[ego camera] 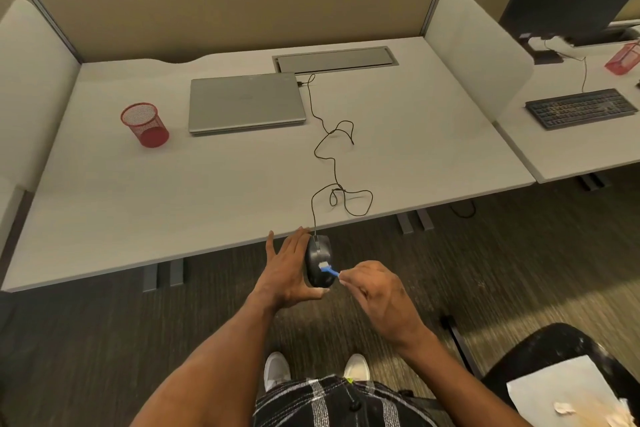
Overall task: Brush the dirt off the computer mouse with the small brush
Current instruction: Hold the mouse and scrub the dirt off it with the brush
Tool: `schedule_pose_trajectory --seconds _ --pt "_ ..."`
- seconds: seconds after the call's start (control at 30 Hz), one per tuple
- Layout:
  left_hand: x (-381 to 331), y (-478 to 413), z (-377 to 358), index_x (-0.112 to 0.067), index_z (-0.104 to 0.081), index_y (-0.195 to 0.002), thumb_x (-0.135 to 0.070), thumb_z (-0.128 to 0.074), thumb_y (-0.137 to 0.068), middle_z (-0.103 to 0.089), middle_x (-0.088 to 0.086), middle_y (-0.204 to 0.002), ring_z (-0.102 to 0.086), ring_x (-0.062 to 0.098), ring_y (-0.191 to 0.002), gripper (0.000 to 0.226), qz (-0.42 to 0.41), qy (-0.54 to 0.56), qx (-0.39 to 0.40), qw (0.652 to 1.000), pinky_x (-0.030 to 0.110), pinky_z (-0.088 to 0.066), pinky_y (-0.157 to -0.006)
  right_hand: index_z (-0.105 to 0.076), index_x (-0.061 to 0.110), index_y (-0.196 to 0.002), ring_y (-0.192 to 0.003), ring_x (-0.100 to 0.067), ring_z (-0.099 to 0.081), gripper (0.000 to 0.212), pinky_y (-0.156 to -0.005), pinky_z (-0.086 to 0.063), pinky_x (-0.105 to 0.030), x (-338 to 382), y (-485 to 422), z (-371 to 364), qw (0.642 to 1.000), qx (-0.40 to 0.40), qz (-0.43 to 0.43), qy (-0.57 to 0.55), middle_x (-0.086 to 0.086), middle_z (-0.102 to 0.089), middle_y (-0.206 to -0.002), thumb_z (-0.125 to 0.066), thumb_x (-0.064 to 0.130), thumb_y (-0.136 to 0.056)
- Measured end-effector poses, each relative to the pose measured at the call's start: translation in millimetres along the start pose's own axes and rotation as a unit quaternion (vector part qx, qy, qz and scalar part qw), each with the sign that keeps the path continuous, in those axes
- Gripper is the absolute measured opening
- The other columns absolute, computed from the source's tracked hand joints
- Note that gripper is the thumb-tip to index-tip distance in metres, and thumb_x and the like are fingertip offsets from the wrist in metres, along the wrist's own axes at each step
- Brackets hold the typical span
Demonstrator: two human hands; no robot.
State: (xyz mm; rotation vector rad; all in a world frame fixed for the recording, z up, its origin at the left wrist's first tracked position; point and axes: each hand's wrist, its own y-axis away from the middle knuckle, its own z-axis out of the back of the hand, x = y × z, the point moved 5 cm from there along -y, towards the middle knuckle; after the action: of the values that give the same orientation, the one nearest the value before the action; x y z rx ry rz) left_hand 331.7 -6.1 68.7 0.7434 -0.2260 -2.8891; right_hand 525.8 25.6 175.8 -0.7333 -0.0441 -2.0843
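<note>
left hand (287, 270) cups the mouse (318, 262) from its side, lifted clear off the desk (207, 184) edge probably so dirt drops to the floor, while right hand (377, 291) pinches the blue brush (329, 269), bristles touching the mouse's dark, glossy back, its cord (334, 166) trailing up across the desk.

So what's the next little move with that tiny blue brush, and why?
Probably a short stroke along the back of the black corded computer mouse. The right hand pinches the small blue-handled brush with its pale bristles already on the shell, while the left hand cradles the mouse off the desk edge.
</note>
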Motion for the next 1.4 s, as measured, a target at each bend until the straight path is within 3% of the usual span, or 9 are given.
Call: schedule_pose_trajectory --seconds 0.13,0.27,0.4,0.6,0.77,0.87,1.0,1.2,1.4 --pt "4 2 2 -0.020 -0.006 -0.165 -0.108 -0.042 -0.054 -0.011 0.004 -0.174 -0.006 0.020 -0.161 0.146 0.007 0.010 0.004 1.000 0.061 0.023 -0.122 -0.073 0.022 -0.101 -0.086 -0.006 -0.062 0.019 -0.079 -0.056 -0.030 3 3 4 0.998 0.043 -0.040 -0.032 0.006 -0.070 -0.090 -0.056 0.030 -0.100" --pt "4 2 3 -0.020 -0.006 -0.165 -0.092 -0.063 -0.067 -0.011 0.004 -0.174 -0.005 0.018 -0.161 0.134 -0.007 -0.003 0.002 1.000 0.062 0.021 -0.122 -0.072 0.021 -0.111 -0.092 -0.002 -0.064 0.014 -0.082 -0.057 -0.020 -8 -22 11 0.985 -0.030 -0.140 -0.094 0.008 -0.069 -0.100 -0.067 0.018 -0.098" --pt "-4 1 7 -0.022 0.000 -0.165 -0.086 -0.067 -0.068 -0.004 0.001 -0.175 0.002 0.016 -0.161 0.134 -0.025 -0.024 0.001 0.999 0.059 0.026 -0.121 -0.074 0.021 -0.105 -0.087 0.002 -0.066 0.010 -0.071 -0.051 -0.009 -29 -58 9 0.940 -0.064 -0.293 -0.165 0.014 -0.070 -0.093 -0.072 0.020 -0.095" --pt "-4 3 14 -0.022 -0.005 -0.165 -0.086 -0.065 -0.067 -0.007 0.002 -0.175 0.001 0.016 -0.161 0.131 -0.044 -0.038 -0.019 0.998 0.061 0.021 -0.122 -0.076 0.013 -0.097 -0.077 -0.002 -0.071 0.005 -0.060 -0.052 -0.007 -56 -71 2 0.881 -0.134 -0.409 -0.198 0.003 -0.075 -0.084 -0.075 0.013 -0.093" --pt "8 7 13 -0.025 -0.003 -0.165 -0.089 -0.065 -0.065 -0.010 0.001 -0.175 -0.003 0.017 -0.161 0.134 -0.038 -0.027 -0.009 0.999 0.062 0.020 -0.122 -0.075 0.018 -0.095 -0.080 -0.006 -0.070 0.006 -0.069 -0.057 -0.017 -61 -60 9 0.864 -0.183 -0.436 -0.175 0.005 -0.072 -0.085 -0.074 0.012 -0.093" --pt "12 8 11 -0.025 -0.001 -0.165 -0.087 -0.067 -0.066 -0.009 0.001 -0.175 -0.002 0.017 -0.161 0.134 -0.036 -0.025 -0.001 0.999 0.062 0.020 -0.122 -0.073 0.023 -0.091 -0.078 -0.005 -0.071 0.010 -0.065 -0.051 -0.013 -55 -60 8 0.858 -0.182 -0.431 -0.213 0.006 -0.074 -0.083 -0.074 0.013 -0.093" --pt "11 7 11 -0.024 -0.003 -0.165 -0.087 -0.068 -0.065 -0.010 0.002 -0.175 -0.003 0.018 -0.161 0.134 -0.041 -0.019 -0.001 0.999 0.062 0.020 -0.123 -0.072 0.022 -0.087 -0.079 -0.010 -0.073 0.011 -0.076 -0.058 -0.022 -51 -57 -4 0.821 -0.160 -0.469 -0.283 0.002 -0.077 -0.082 -0.074 0.013 -0.093" --pt "18 8 15 -0.023 -0.006 -0.165 -0.089 -0.066 -0.066 -0.012 0.002 -0.174 -0.004 0.018 -0.161 0.133 -0.043 -0.008 -0.012 0.999 0.062 0.019 -0.123 -0.070 0.027 -0.089 -0.077 -0.006 -0.070 0.015 -0.054 -0.051 -0.012 -55 -40 5 0.843 -0.198 -0.460 -0.198 0.003 -0.073 -0.087 -0.074 0.012 -0.093" --pt "19 8 14 -0.023 -0.003 -0.165 -0.089 -0.063 -0.066 -0.010 0.002 -0.175 -0.003 0.016 -0.161 0.134 -0.051 -0.005 -0.006 0.999 0.062 0.018 -0.123 -0.076 0.013 -0.099 -0.082 -0.015 -0.076 0.007 -0.074 -0.060 -0.022 -45 -35 -15 0.777 -0.156 -0.479 -0.377 -0.003 -0.080 -0.085 -0.074 0.012 -0.093"
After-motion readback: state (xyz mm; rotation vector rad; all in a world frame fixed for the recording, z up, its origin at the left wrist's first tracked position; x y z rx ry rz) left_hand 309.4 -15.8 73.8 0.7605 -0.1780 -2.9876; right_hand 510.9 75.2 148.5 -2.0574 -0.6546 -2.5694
